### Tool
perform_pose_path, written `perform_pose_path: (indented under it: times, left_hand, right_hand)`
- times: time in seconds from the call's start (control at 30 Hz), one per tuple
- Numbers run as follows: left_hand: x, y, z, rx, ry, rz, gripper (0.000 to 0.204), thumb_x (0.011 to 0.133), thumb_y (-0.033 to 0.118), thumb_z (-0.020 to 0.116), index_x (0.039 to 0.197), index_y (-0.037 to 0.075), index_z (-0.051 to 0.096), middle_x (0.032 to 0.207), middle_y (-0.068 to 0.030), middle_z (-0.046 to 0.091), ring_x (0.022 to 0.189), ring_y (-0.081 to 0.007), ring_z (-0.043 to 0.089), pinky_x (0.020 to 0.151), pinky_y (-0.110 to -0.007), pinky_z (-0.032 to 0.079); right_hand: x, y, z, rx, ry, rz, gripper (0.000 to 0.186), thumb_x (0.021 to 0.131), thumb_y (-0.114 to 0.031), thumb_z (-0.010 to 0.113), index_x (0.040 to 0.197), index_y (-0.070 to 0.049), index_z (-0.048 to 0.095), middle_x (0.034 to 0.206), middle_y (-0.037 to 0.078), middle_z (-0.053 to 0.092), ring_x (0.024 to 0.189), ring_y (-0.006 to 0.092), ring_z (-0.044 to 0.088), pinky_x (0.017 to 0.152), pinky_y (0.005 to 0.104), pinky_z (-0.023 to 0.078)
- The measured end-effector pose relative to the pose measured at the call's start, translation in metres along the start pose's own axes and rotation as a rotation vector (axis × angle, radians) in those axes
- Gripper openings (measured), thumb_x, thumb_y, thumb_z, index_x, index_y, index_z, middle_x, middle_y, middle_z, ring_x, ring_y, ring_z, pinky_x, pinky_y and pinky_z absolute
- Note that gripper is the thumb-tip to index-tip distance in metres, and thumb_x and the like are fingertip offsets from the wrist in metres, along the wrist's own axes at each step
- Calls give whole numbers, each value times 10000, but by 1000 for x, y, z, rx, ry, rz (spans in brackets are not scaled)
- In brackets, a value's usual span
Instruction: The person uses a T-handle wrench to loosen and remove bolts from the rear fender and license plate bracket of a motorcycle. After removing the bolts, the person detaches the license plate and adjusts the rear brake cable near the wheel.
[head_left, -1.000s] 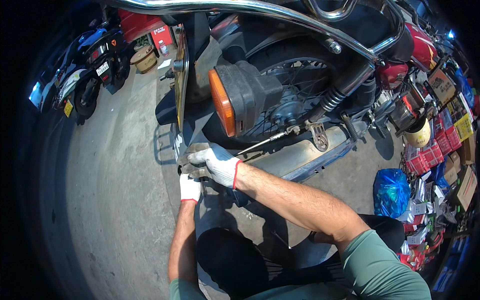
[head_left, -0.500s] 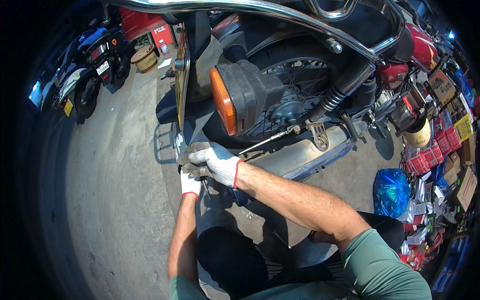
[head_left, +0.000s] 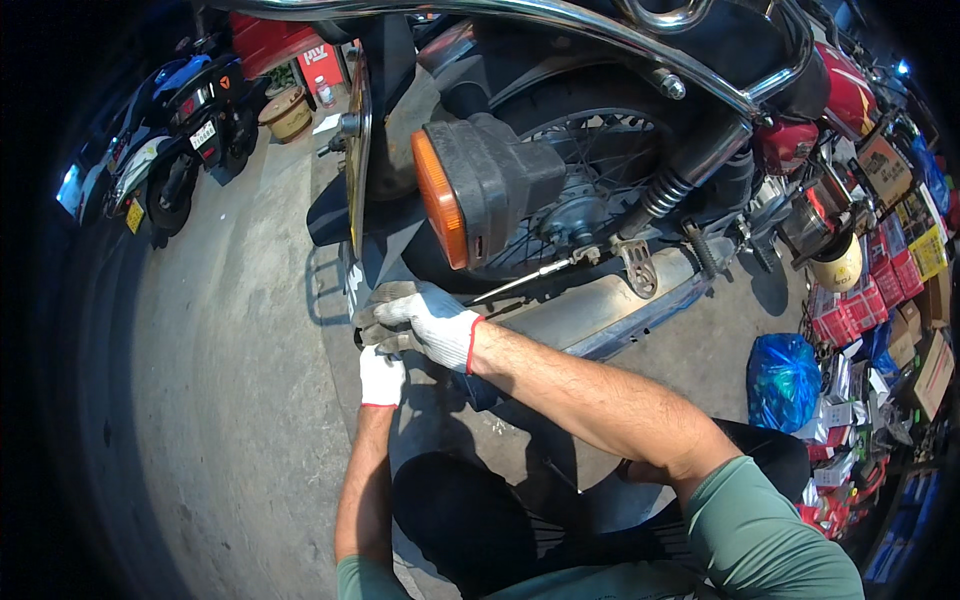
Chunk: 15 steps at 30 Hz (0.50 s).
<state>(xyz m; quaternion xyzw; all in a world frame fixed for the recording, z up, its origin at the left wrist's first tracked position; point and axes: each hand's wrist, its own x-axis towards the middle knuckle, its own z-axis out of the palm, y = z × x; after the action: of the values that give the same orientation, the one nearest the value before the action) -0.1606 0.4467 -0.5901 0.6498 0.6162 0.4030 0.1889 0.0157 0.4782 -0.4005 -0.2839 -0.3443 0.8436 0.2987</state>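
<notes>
The gloved right hand point(head_left: 430, 322) and left hand point(head_left: 381, 378) sit close together at the low end of the motorcycle's point(head_left: 690, 165) mudguard point(head_left: 388, 260) — fingers point(head_left: 395, 310) bent inward, though I cannot tell what, if anything, they grasp. The turn signal point(head_left: 485, 180) juts out beyond them; the muffler point(head_left: 610, 310) lies to their right, the blue bag point(head_left: 783, 383) well apart.

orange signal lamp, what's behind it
Behind the signal lamp, part of the spoked rear wheel shows: dark tyre above, metal hub to the lower right. The portion directly behind the lamp's housing is covered and cannot be seen.
</notes>
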Motion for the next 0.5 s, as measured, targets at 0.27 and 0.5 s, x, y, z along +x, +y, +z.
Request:
perform_pose_path:
  times: [0.27, 0.5]
  left_hand:
    - [12, 26, -6, -518, 10, -224, 181, 938, 102, 517, 978, 4, 664, 870, -95, 678, 824, -171, 620, 686, -340, 496]
    - [5, 16, -8, -247, 32, -27, 161, 922, 55, 518, 978, 3, 660, 881, -101, 679, 819, -205, 632, 701, -337, 494]
  right_hand:
    - [-1, -1, 4, -15, 33, 3, 281, 934, -111, 514, 1186, -2, 573, 1123, 129, 622, 1006, 185, 609, 899, 337, 501]
    - [-3, 0, 4, -5, 5, -18, 279, 933, -118, 517, 1182, -1, 567, 1120, 123, 628, 982, 183, 620, 875, 325, 511]
